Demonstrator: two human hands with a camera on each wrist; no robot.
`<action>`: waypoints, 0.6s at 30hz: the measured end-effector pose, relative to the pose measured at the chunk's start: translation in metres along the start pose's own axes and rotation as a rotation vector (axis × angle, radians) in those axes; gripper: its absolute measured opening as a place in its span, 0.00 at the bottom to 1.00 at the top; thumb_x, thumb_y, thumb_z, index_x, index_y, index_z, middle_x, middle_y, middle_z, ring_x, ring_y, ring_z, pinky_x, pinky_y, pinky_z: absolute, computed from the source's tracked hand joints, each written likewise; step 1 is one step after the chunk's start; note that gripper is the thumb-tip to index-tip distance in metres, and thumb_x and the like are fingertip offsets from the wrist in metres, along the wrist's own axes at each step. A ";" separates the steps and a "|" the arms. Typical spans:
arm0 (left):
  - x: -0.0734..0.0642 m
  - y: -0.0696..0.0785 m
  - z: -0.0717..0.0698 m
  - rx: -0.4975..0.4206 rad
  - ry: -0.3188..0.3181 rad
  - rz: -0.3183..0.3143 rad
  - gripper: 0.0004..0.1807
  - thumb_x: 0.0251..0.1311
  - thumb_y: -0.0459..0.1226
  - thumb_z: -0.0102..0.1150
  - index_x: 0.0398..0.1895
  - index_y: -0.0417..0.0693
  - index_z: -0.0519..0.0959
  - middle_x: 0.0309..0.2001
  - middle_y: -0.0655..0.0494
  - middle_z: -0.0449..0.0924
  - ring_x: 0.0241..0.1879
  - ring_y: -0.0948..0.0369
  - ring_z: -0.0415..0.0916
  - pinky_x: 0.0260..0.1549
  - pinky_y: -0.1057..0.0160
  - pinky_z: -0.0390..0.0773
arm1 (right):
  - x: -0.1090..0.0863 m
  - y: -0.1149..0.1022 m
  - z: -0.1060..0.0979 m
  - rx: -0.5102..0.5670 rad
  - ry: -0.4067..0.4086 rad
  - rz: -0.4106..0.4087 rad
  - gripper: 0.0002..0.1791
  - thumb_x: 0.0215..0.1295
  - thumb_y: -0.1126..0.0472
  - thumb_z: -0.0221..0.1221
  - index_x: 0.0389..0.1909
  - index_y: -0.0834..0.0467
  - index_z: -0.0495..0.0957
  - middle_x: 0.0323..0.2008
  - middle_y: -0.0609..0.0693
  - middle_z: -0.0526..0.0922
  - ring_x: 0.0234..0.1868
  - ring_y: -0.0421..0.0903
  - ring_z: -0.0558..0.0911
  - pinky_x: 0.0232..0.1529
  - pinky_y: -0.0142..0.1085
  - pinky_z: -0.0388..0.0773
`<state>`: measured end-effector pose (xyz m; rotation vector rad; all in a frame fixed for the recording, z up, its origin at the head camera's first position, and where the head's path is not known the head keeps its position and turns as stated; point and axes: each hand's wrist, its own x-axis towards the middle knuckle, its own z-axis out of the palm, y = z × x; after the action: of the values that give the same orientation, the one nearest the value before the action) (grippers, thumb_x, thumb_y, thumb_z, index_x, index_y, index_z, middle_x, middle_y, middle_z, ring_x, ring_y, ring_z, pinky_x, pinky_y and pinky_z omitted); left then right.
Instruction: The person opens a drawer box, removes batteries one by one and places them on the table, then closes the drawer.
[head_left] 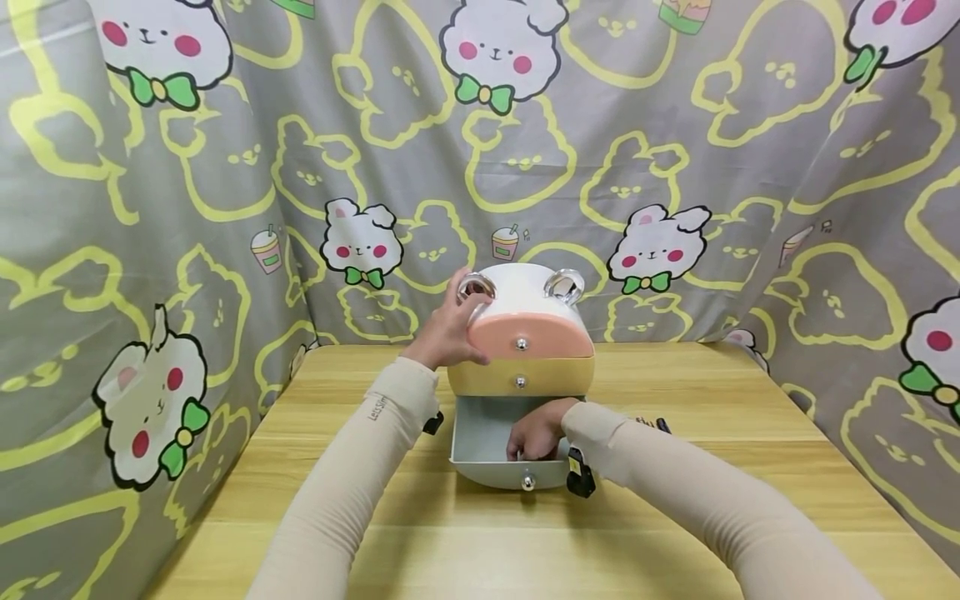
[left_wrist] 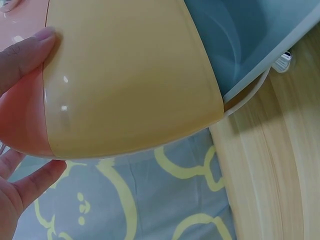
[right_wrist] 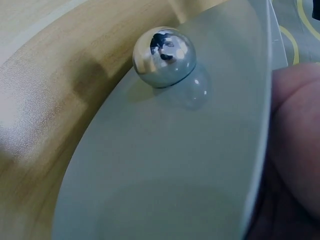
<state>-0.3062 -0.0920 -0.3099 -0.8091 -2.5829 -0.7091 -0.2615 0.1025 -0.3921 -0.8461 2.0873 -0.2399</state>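
A small drawer cabinet (head_left: 517,287) with a white top and two silvery ring ears stands on the table. Its upper pink drawer (head_left: 555,335) and middle yellow drawer (head_left: 480,379) are closed, while the bottom grey-blue drawer (head_left: 487,473) is pulled out. My left hand (head_left: 446,329) grips the cabinet's left side by the ear; in the left wrist view the thumb (left_wrist: 30,52) lies on the front, with fingers along the side. Inside the bottom drawer is my right hand (head_left: 540,433), fingers bent downward, their tips hidden. The drawer's round silver knob (right_wrist: 165,57) shows in the right wrist view.
Wrist camera parts, black, show at the right wrist (head_left: 580,475) and left wrist (head_left: 432,423). Small dark items (head_left: 663,426) lie on the wooden table (head_left: 360,542) behind the right forearm. A patterned curtain (head_left: 420,167) encloses the back and sides.
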 end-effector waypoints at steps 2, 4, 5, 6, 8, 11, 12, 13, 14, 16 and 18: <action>0.000 0.000 0.000 0.005 0.004 0.006 0.50 0.23 0.38 0.87 0.58 0.57 0.71 0.76 0.58 0.27 0.52 0.36 0.71 0.47 0.45 0.76 | 0.001 0.001 0.000 -0.006 0.000 -0.006 0.16 0.60 0.74 0.48 0.29 0.51 0.79 0.22 0.43 0.73 0.19 0.36 0.67 0.19 0.28 0.63; 0.000 -0.001 0.000 0.012 0.005 0.011 0.50 0.22 0.39 0.87 0.58 0.57 0.71 0.76 0.59 0.28 0.50 0.37 0.72 0.45 0.46 0.76 | 0.002 0.001 0.000 -0.012 -0.002 -0.009 0.16 0.61 0.74 0.47 0.27 0.52 0.78 0.21 0.43 0.71 0.19 0.36 0.66 0.18 0.28 0.62; 0.000 -0.002 0.000 0.014 0.005 0.013 0.50 0.22 0.39 0.87 0.58 0.57 0.71 0.76 0.59 0.28 0.49 0.37 0.72 0.45 0.46 0.77 | 0.003 0.001 0.001 -0.011 -0.003 -0.010 0.15 0.62 0.74 0.47 0.27 0.52 0.77 0.21 0.43 0.70 0.19 0.36 0.66 0.18 0.28 0.62; 0.000 -0.002 0.001 0.017 0.005 0.015 0.50 0.22 0.39 0.87 0.58 0.57 0.71 0.76 0.59 0.28 0.49 0.37 0.73 0.44 0.46 0.77 | 0.003 0.001 0.001 -0.009 -0.005 -0.010 0.15 0.62 0.74 0.47 0.28 0.52 0.77 0.21 0.43 0.70 0.19 0.36 0.67 0.19 0.28 0.63; 0.000 -0.003 0.001 0.019 0.008 0.019 0.50 0.22 0.39 0.87 0.58 0.57 0.71 0.76 0.59 0.28 0.48 0.38 0.73 0.44 0.46 0.77 | 0.004 0.001 0.001 -0.006 -0.004 -0.011 0.16 0.61 0.74 0.46 0.30 0.52 0.76 0.24 0.43 0.72 0.20 0.37 0.67 0.19 0.28 0.63; 0.000 -0.003 0.001 0.018 0.014 0.023 0.51 0.21 0.39 0.87 0.58 0.57 0.71 0.76 0.58 0.28 0.48 0.37 0.73 0.44 0.46 0.77 | 0.005 0.000 0.001 0.007 0.002 -0.009 0.16 0.62 0.74 0.46 0.34 0.51 0.77 0.27 0.44 0.73 0.21 0.37 0.68 0.20 0.28 0.65; 0.000 -0.003 0.001 0.018 0.016 0.022 0.51 0.21 0.39 0.87 0.58 0.57 0.71 0.76 0.58 0.28 0.48 0.37 0.73 0.44 0.46 0.77 | 0.005 -0.001 0.002 0.008 0.004 -0.009 0.16 0.63 0.73 0.46 0.35 0.52 0.77 0.27 0.44 0.74 0.22 0.37 0.68 0.20 0.28 0.65; 0.000 -0.003 0.001 0.019 0.016 0.021 0.51 0.21 0.39 0.87 0.58 0.57 0.71 0.76 0.58 0.28 0.48 0.37 0.73 0.44 0.46 0.77 | 0.005 -0.001 0.002 0.008 0.006 -0.007 0.15 0.64 0.73 0.46 0.34 0.52 0.78 0.27 0.44 0.74 0.21 0.37 0.68 0.20 0.28 0.65; 0.001 -0.003 0.001 0.020 0.015 0.021 0.51 0.21 0.39 0.87 0.58 0.57 0.71 0.76 0.58 0.28 0.48 0.37 0.73 0.44 0.46 0.77 | 0.005 -0.001 0.002 0.009 0.005 -0.003 0.15 0.64 0.73 0.46 0.33 0.52 0.78 0.26 0.44 0.73 0.21 0.37 0.68 0.20 0.29 0.64; 0.001 -0.003 0.001 0.021 0.012 0.013 0.50 0.21 0.39 0.87 0.58 0.58 0.71 0.76 0.59 0.28 0.48 0.37 0.73 0.44 0.46 0.77 | 0.005 0.000 0.002 0.008 0.002 0.002 0.15 0.64 0.73 0.46 0.32 0.53 0.78 0.25 0.44 0.72 0.21 0.37 0.68 0.19 0.29 0.64; 0.001 -0.003 0.002 0.023 0.008 0.011 0.50 0.22 0.40 0.87 0.58 0.58 0.71 0.76 0.59 0.28 0.48 0.37 0.73 0.44 0.46 0.77 | 0.005 0.001 0.002 0.010 -0.006 0.008 0.16 0.61 0.75 0.46 0.34 0.52 0.77 0.27 0.44 0.73 0.22 0.37 0.68 0.20 0.29 0.63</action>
<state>-0.3085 -0.0926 -0.3117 -0.8117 -2.5730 -0.6770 -0.2619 0.1001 -0.3970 -0.8313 2.0820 -0.2429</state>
